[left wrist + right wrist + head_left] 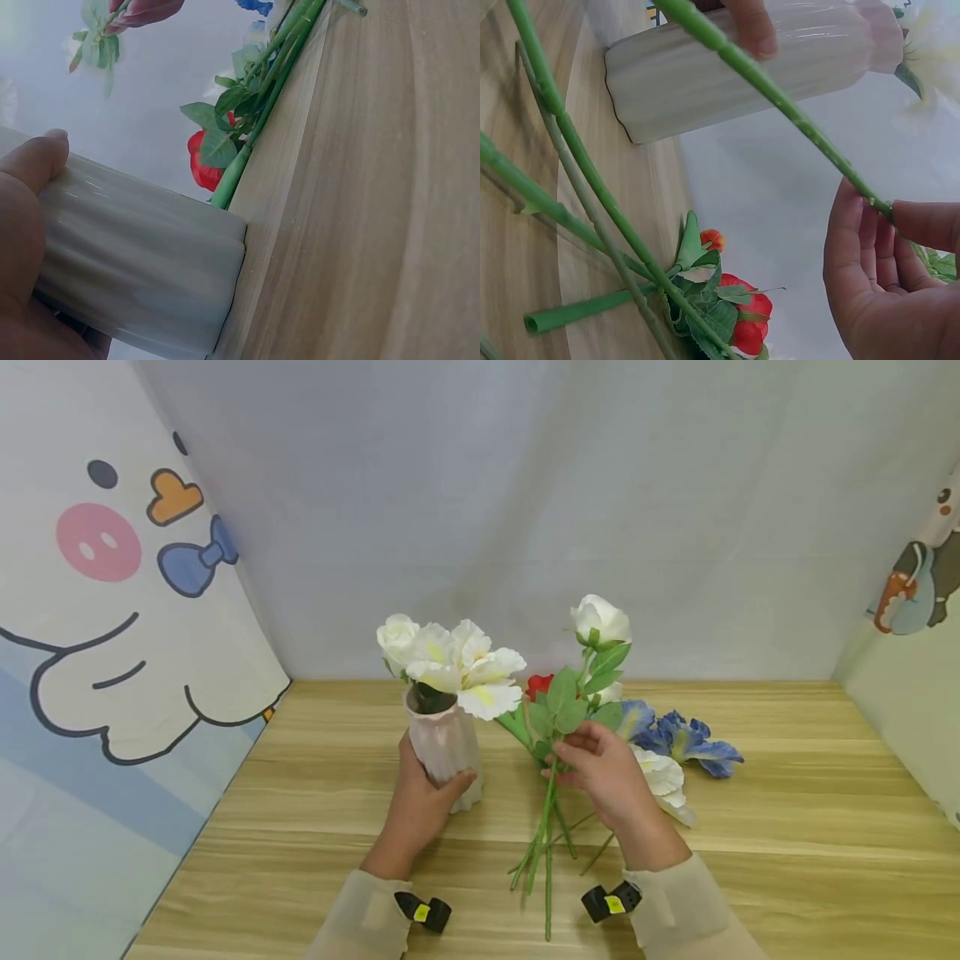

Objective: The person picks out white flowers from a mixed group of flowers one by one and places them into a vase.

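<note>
A pale, ribbed vase [444, 747] stands upright on the table, holding a white rose [397, 639] and a white ruffled flower [480, 672]. My left hand [426, 797] grips the vase low on its side, thumb across the front. To the right, my right hand [603, 768] pinches the green stem of a white rose [602, 620] just below its leaves. That stem [795, 112] slants between thumb and fingers in the right wrist view. Its bloom is outside that view.
Loose flowers lie on the wooden table [787, 860] around the right hand: a red flower [538, 685], blue flowers [693, 743] and a white flower [663, 781]. Several green stems cross toward the front. A pale backdrop [420, 510] rises behind the table.
</note>
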The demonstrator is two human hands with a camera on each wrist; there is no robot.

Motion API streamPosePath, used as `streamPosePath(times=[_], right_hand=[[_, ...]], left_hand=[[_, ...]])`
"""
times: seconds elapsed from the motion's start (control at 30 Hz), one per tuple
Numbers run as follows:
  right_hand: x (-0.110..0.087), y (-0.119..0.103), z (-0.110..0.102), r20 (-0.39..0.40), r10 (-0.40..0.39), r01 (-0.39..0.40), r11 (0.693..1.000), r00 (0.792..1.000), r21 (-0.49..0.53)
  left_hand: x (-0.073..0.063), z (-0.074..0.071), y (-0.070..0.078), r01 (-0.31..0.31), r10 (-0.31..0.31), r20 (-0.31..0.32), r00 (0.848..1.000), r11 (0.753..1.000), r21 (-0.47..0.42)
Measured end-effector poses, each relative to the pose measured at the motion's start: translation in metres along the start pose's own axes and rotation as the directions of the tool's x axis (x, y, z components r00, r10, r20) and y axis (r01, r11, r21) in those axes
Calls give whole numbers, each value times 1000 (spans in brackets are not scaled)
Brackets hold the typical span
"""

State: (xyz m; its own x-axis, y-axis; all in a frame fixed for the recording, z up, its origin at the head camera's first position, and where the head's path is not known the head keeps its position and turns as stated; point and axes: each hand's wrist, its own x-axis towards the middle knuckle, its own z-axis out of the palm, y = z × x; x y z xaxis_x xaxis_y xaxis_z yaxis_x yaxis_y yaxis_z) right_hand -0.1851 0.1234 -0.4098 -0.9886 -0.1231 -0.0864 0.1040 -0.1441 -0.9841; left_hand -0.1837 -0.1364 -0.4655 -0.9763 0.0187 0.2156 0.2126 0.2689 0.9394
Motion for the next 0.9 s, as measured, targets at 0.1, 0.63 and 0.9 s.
streamPosePath(times=[0.1, 0.63, 0.9], right_hand=[[-2, -2, 1, -21, -19, 19, 1000, 1000, 8], [-14, -16, 20, -36, -176, 175, 984, 984, -29], [-10, -51, 29, -79, -271, 271, 962, 959, -10]], left_hand=[[0, 0, 1, -2, 2, 3, 1000, 1000, 0], [-4, 1, 1, 10, -10, 3, 1000, 999, -31], [-1, 0, 0, -1, 1, -8, 1000, 1000, -14]])
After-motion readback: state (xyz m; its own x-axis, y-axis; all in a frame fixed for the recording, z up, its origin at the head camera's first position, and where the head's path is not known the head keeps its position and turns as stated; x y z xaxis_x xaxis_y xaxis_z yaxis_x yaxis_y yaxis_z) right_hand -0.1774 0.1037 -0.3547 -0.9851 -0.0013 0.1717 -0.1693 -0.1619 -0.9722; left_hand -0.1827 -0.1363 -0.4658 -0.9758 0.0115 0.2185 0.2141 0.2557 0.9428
